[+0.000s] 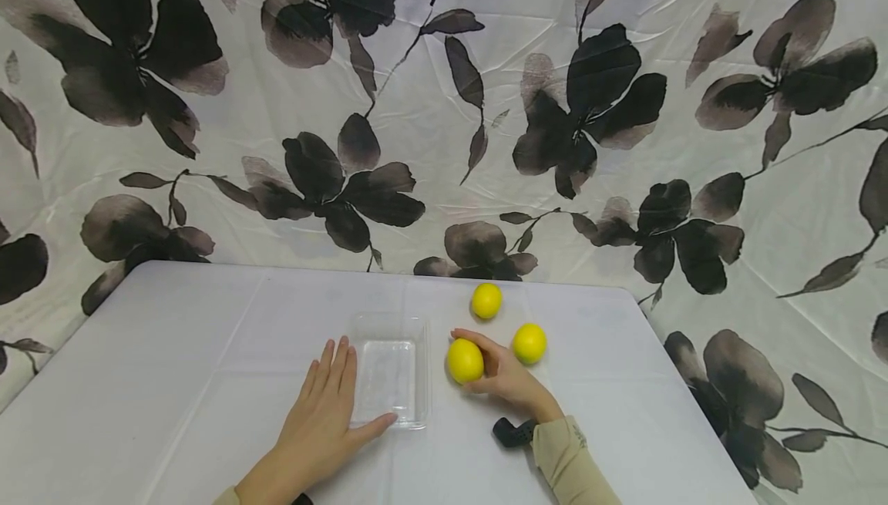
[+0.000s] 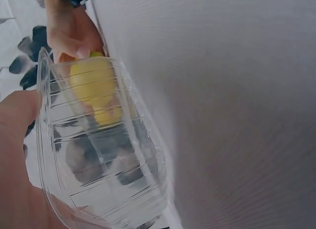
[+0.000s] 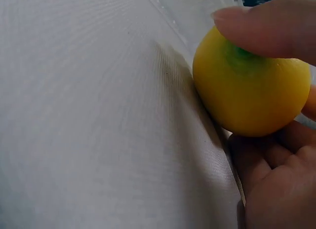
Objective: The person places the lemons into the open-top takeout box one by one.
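A clear plastic container [image 1: 420, 382] stands on the white table in front of me. My left hand [image 1: 322, 416] rests against its left side, fingers straight and thumb at the near rim. Right of the container, my right hand [image 1: 512, 378] grips a yellow lemon [image 1: 465, 361] between thumb and fingers. The right wrist view shows this lemon [image 3: 247, 91] with a green end, very close to the cloth; whether it touches is hard to tell. Two more lemons lie beyond: one at the back [image 1: 486, 301], another beside the right hand [image 1: 529, 344]. Nothing is visible inside the container.
A white cloth covers the table [image 1: 173, 382]. Behind it hangs a pale curtain [image 1: 444, 135] with dark flowers. A black wrist device [image 1: 513, 432] sits by the right sleeve. The table's right edge slopes down past the right arm.
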Motion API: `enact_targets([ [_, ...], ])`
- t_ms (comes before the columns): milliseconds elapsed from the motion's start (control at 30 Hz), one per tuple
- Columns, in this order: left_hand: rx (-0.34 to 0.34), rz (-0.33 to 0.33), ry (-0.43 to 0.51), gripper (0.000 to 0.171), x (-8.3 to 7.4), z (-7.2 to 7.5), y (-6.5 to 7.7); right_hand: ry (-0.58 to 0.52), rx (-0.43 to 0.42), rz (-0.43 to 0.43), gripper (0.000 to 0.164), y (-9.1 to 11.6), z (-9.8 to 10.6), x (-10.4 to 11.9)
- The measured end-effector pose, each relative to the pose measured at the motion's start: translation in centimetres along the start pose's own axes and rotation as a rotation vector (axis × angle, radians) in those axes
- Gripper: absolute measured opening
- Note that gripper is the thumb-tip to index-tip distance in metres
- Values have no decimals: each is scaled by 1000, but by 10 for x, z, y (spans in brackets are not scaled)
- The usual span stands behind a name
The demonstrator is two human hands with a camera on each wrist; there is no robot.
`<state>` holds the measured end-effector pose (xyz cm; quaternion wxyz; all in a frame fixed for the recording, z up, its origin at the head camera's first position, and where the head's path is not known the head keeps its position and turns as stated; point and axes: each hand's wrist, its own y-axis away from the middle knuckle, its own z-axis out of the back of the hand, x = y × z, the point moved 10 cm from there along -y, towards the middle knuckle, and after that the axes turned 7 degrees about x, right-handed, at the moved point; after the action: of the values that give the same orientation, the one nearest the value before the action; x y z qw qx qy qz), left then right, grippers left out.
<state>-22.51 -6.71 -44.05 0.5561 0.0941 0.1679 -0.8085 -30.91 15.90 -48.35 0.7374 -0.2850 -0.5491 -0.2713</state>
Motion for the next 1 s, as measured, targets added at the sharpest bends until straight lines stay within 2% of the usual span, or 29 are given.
enact_targets([
  [367, -12, 3, -8, 111, 0, 4, 0, 103, -123, -75, 87, 3, 7, 0],
  [567, -9, -2, -24, 112, 0, 4, -1, 121, -163, -94, 87, 2, 9, -4],
  [800, -10, -3, -23, 113, -1, 5, -2, 165, -200, -127, 86, 0, 13, 5],
  [1000, 6, 6, -18, 114, -1, 2, -2, 149, -250, -61, 81, -5, 19, 27],
])
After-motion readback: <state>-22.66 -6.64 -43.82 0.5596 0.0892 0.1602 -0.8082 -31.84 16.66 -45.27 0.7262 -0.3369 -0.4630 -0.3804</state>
